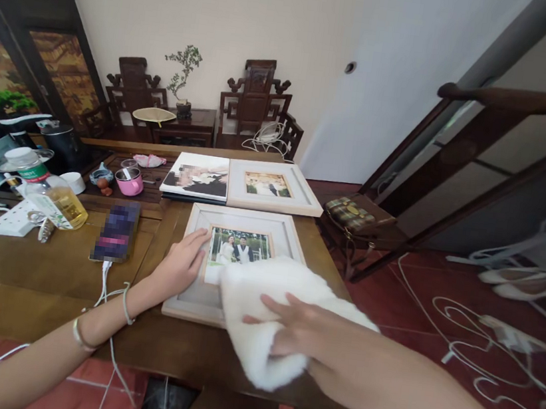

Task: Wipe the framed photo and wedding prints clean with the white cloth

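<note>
A light-wood picture frame [293,237] with a photo [238,248] of two people lies flat on the wooden table. Across its left side rests my left hand [186,257], fingers stretched out flat on the frame. My right hand [295,325] grips a fluffy white cloth [288,280], its fingers pressed into the folds. The cloth covers the lower right of the frame and hangs past its near corner. Behind lies a second framed photo [299,191], beside a white-edged picture panel [194,174].
On the table's left are a phone [116,231] with a cable, a bottle of yellow liquid [66,204], a white power strip [14,217], a pink cup [129,182] and a dark kettle [62,142]. At right stands a wooden chair [382,219] with a checked bag [349,213].
</note>
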{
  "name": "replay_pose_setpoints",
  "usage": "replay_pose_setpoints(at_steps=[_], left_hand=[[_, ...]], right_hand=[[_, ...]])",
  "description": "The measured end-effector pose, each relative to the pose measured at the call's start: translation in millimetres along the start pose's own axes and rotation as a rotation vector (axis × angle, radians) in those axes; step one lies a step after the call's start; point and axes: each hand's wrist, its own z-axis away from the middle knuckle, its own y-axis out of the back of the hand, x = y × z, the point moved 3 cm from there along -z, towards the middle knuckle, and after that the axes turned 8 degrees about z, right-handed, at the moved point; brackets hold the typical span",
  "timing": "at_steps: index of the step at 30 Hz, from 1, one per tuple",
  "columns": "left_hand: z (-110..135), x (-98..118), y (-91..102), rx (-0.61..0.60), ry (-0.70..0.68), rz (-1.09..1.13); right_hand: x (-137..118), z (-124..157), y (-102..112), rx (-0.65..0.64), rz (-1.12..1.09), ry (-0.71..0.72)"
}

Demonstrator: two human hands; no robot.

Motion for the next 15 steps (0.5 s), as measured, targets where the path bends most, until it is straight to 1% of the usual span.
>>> replay_pose_setpoints(at_steps=[3,6,8,10,12,14,15], left_hand=[[0,1,1.2,-0.02,0.014,0.001],[-1,3,3.2,-0.01,0.013,0.016],[-1,4,6.0,0.051,0.013,0.042],[-2,2,10.2,0.162,0.055,0.11],[-4,-4,15.1,0.271,0.18,0.278],[-6,-10,18.6,0.327,0.388,0.542],[-6,-13,19.3,0.321,0.518,0.694]], right_hand=[[33,25,-9,0.068,0.025,-0.163],[68,33,-25,0.24,0.041,-0.233],[82,30,-35,0.381,0.044,-0.229],[86,25,-45,0.501,0.052,-0.194],[85,20,-52,0.589,0.061,-0.149],[81,16,-58,0.638,0.073,-0.128],[80,15,-61,0.65,0.076,-0.127]])
